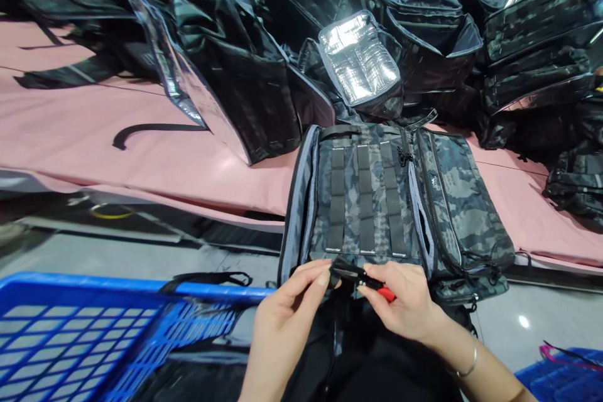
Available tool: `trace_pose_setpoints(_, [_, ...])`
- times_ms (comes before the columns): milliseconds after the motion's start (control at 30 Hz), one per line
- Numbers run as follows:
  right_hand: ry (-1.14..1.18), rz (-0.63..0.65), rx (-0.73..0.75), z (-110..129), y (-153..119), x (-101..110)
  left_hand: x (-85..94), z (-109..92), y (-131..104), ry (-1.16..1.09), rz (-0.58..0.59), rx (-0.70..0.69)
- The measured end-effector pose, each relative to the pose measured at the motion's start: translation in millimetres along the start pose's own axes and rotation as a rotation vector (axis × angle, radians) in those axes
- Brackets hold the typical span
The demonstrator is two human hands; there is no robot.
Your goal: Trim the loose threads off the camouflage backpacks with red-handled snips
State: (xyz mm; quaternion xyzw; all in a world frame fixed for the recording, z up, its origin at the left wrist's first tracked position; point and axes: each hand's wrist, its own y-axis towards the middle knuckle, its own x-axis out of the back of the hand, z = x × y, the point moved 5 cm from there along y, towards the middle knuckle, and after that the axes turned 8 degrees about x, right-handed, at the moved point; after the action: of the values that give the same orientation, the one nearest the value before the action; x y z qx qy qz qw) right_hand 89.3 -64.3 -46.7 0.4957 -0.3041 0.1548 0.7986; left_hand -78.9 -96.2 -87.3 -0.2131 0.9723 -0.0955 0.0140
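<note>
A camouflage backpack [367,195] lies on the pink-covered table, its front webbing straps facing up and a side panel folded out to the right. Just over its near edge, my left hand [292,304] pinches a small dark piece [335,271], perhaps a strap end. My right hand [405,298] is closed around a small black tool with a red end [387,293], its dark tip against the piece in my left fingers. The exact shape of the tool's tip is too small to tell.
Dark bags [249,88] crowd the back of the pink table [117,157], one with a silver lining [360,59]. A blue basket [94,282] holding dark fabric stands at the lower left, another blue basket [565,380] at the lower right.
</note>
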Motion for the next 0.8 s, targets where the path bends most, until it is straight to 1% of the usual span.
trace_pose_setpoints(167, [0.008,0.068,0.004,-3.2,1.9,2.3,0.7,2.2,0.3,0.039,0.028,-0.040])
trace_pose_setpoints(267, [0.083,0.067,0.002,-5.3,3.6,3.3,3.2,4.4,1.9,0.031,0.071,-0.044])
trace_pose_setpoints(333, [0.168,0.054,-0.030,-8.0,4.1,1.2,4.5,4.8,2.8,0.017,0.115,-0.045])
trace_pose_setpoints(400, [0.288,0.047,-0.137,-12.6,3.3,-4.9,5.6,4.1,3.6,-0.003,0.142,-0.045])
trace_pose_setpoints(467, [0.487,0.026,-0.335,-18.3,0.9,-14.4,5.5,2.7,4.5,-0.013,0.140,-0.050])
trace_pose_setpoints(500, [0.636,0.000,-0.443,-19.8,-0.5,-19.7,4.0,2.0,4.9,0.002,0.142,-0.060])
trace_pose_setpoints(567, [1.015,-0.086,-0.624,-18.4,-1.2,-28.8,-1.8,0.3,4.9,0.080,0.161,-0.107])
trace_pose_setpoints(633, [1.355,-0.190,-0.704,-13.3,3.0,-32.0,-8.4,-0.1,3.8,0.173,0.181,-0.161])
trace_pose_setpoints(667, [1.458,-0.233,-0.712,-11.3,6.0,-31.0,-10.2,0.1,3.0,0.203,0.176,-0.181])
trace_pose_setpoints(700, [1.502,-0.265,-0.706,-10.6,8.7,-28.9,-10.5,0.4,2.1,0.216,0.157,-0.194])
trace_pose_setpoints(733, [1.486,-0.283,-0.694,-11.0,10.6,-26.1,-9.8,0.7,1.0,0.220,0.135,-0.201])
trace_pose_setpoints(800, [1.323,-0.285,-0.674,-14.7,10.1,-20.3,-6.5,0.1,-1.8,0.226,0.081,-0.223])
